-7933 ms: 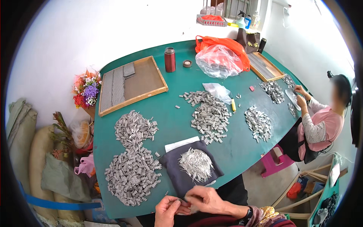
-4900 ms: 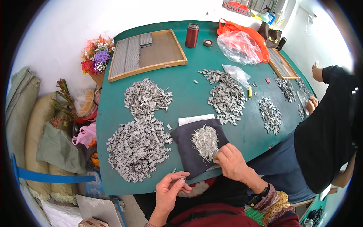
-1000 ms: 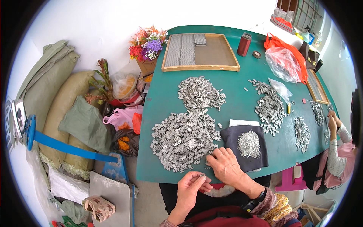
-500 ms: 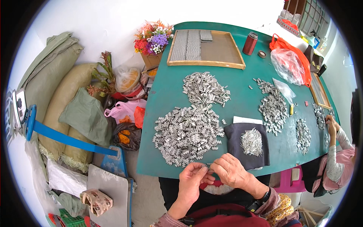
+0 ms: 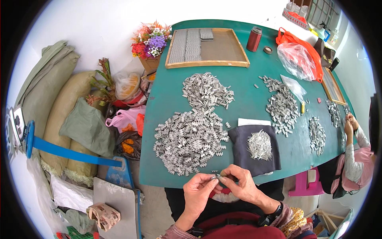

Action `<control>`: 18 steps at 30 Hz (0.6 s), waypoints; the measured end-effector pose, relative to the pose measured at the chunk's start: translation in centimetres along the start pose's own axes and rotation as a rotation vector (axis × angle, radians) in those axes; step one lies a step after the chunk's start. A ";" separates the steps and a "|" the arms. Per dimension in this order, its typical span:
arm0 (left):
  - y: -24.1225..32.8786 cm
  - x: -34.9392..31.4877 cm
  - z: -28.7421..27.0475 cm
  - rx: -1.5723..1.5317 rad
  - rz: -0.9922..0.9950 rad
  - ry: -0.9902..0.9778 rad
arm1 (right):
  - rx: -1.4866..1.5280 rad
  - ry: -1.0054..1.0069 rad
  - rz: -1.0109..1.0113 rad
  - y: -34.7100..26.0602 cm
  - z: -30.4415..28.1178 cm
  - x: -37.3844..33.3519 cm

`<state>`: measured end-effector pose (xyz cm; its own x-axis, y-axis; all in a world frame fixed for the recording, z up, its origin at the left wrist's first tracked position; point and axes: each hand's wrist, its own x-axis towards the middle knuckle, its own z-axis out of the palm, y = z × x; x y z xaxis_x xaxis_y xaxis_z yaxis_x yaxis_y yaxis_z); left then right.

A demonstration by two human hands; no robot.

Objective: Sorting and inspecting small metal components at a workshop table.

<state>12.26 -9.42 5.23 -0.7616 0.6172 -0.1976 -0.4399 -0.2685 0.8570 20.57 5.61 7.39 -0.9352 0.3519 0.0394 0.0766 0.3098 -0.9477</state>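
Note:
My left hand and my right hand meet at the near edge of the green table. Between their fingertips they pinch a small silver metal part. Just beyond them lies a big heap of notched metal pieces. To the right of it a dark cloth carries a small pile of thin metal pins. A white sheet pokes out behind the cloth.
More metal heaps lie further out and to the right. A wooden tray, a dark red flask, tape roll and orange bag stand at the far end. Another person works at the right. Sacks, flowers and bags crowd the left.
My view has drifted a little right and nearer. My right hand has left the heap and joined my left hand, and both now pinch a small metal part together.

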 end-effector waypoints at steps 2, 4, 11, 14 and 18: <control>0.0 -0.2 0.0 0.044 -0.003 -0.023 | -0.004 -0.001 -0.005 0.3 0.1 -0.1; 0.2 -0.2 0.1 0.076 -0.046 -0.026 | -0.011 0.000 -0.011 0.6 0.0 -0.3; 0.5 0.0 0.0 -0.090 -0.228 0.005 | 0.165 -0.014 0.153 1.4 -0.1 -0.6; 0.0 -0.1 -0.6 -0.106 -0.223 0.012 | 0.177 -0.036 0.174 1.0 -0.1 -0.4; -0.1 -0.1 -0.8 -0.215 -0.274 0.012 | 0.158 -0.058 0.194 1.0 -0.2 -0.3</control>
<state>11.99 -10.01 4.79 -0.6065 0.6792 -0.4134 -0.7179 -0.2443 0.6519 21.01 5.98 6.46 -0.9270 0.3384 -0.1617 0.2057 0.0982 -0.9737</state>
